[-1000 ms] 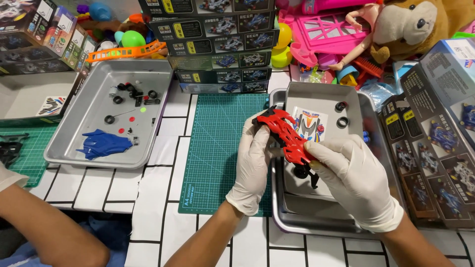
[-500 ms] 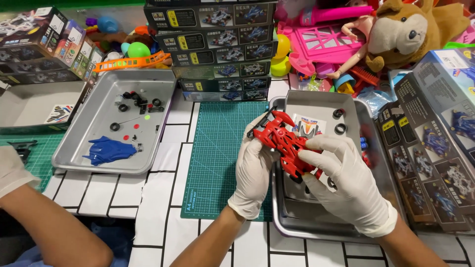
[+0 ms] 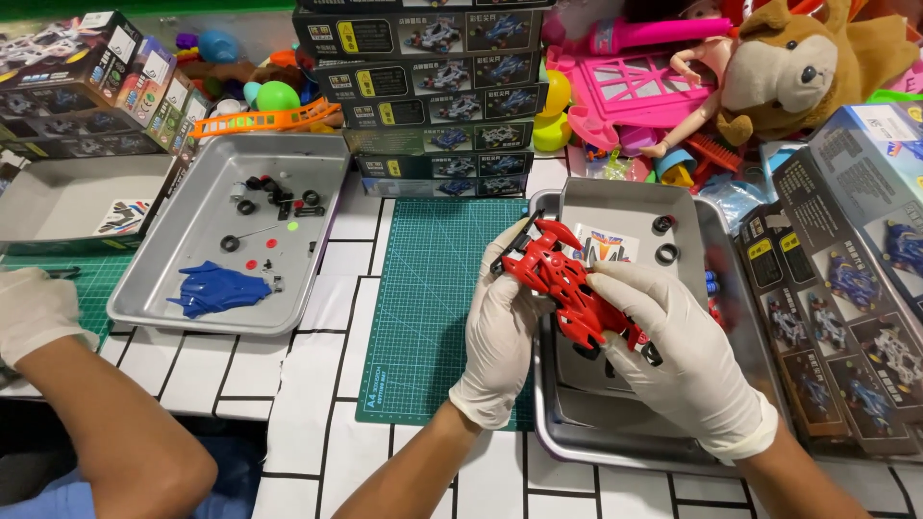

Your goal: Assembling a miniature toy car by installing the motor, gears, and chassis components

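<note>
Co-worker's gloved hand (image 3: 37, 312) at far left. Metal tray (image 3: 183, 308): glossy blue car shell (image 3: 219, 289). Left hand (image 3: 500, 322) and right hand (image 3: 673, 351), smooth white gloves, fingers clamped around angular red plastic car body (image 3: 567, 284), held over second steel tray (image 3: 625, 207).

Toy car (image 3: 567, 288) sits over the right tray (image 3: 625, 207), cutting mat (image 3: 423, 288) at its 9 o'clock, second tray (image 3: 207, 226) further left, boxes (image 3: 433, 96) at 12.

We see a second metal tray (image 3: 192, 308) at left holding a blue car body (image 3: 219, 288) and small black wheels (image 3: 277, 195). Stacked kit boxes (image 3: 428, 91) stand behind a green cutting mat (image 3: 423, 298); a plush dog (image 3: 808, 67) sits upper right.
</note>
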